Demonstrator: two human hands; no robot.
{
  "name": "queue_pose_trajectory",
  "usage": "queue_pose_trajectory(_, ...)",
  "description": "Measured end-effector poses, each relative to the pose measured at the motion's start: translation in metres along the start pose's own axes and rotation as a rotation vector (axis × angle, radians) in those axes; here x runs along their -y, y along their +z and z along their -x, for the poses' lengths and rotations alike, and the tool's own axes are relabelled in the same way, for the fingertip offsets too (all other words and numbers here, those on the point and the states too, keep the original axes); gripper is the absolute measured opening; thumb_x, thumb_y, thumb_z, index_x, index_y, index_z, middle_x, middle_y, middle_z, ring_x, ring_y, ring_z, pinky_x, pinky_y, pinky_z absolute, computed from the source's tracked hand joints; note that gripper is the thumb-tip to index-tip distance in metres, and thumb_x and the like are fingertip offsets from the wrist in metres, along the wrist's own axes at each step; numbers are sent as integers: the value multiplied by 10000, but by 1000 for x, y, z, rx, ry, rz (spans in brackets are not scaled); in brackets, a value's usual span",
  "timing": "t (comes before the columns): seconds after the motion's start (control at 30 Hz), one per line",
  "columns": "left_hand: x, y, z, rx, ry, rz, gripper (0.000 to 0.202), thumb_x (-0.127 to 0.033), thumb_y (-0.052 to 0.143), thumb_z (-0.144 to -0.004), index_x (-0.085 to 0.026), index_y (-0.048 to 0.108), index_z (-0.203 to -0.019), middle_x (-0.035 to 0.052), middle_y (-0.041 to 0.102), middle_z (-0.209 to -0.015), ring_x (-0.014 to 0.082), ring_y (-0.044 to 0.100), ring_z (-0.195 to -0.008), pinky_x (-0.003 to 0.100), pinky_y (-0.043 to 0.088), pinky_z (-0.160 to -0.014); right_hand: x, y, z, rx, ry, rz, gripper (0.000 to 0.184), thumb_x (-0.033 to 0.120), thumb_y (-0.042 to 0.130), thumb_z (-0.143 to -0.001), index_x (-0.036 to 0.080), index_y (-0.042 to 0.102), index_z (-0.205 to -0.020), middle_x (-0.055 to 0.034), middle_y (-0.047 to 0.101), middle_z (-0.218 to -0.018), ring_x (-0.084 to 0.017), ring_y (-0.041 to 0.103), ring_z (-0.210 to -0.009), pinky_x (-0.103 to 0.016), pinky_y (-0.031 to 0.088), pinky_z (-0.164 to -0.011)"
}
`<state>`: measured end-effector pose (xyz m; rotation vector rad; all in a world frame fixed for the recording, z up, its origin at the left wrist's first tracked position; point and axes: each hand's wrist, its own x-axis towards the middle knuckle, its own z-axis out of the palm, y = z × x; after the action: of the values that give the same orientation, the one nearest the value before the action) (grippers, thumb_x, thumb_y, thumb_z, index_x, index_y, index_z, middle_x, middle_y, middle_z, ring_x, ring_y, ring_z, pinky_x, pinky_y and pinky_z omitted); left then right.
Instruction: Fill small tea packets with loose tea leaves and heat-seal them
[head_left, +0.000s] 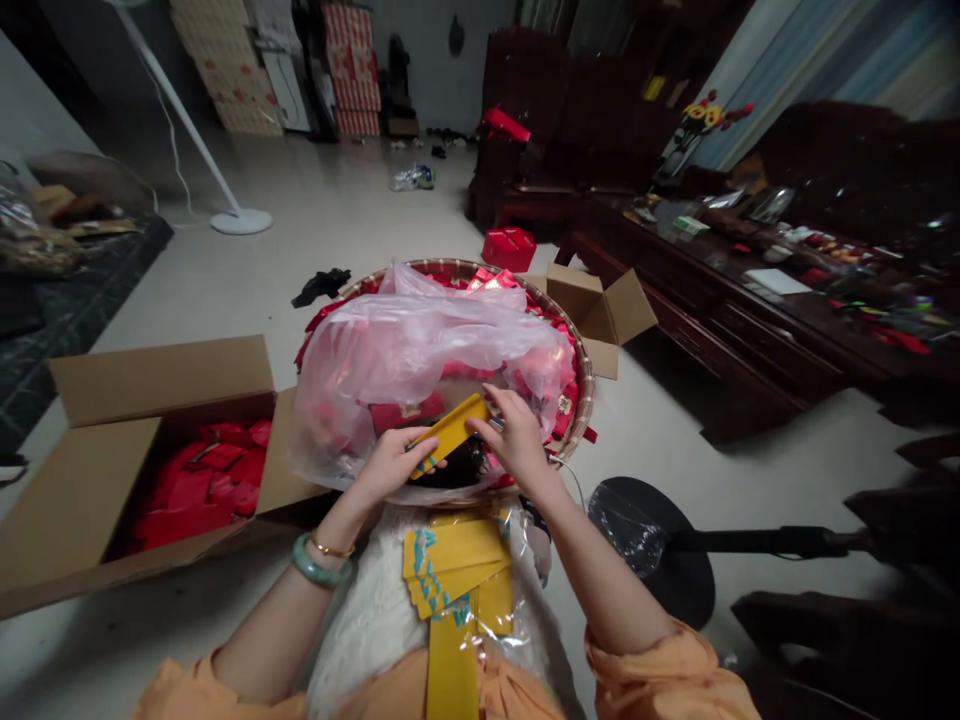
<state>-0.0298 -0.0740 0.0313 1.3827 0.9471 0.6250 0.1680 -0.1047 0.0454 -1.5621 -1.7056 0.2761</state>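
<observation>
My left hand and my right hand both grip one yellow card sleeve, held flat over the near rim of a round woven basket. The left fingers curl under its lower end; the right fingers pinch its upper end. A clear pink plastic bag full of red packets lies in the basket just beyond the hands. On my lap sits a stack of more yellow sleeves in clear wrap.
An open cardboard box of red packets stands on the floor at left. A smaller open box sits behind the basket. A black round stand base lies at right, dark wooden furniture beyond it.
</observation>
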Motion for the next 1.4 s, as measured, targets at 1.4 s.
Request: queue_pose_trajectory(1.4, 11, -10, -18, -93, -207, 93, 598, -644, 625, -655, -83, 699, -847, 65, 681, -708, 149, 611, -606, 242, 494, -536, -10, 18, -6, 569, 215, -716, 438, 454, 671, -722, 142, 678, -1030, -48, 705, -989, -209, 636, -889, -353, 488, -847)
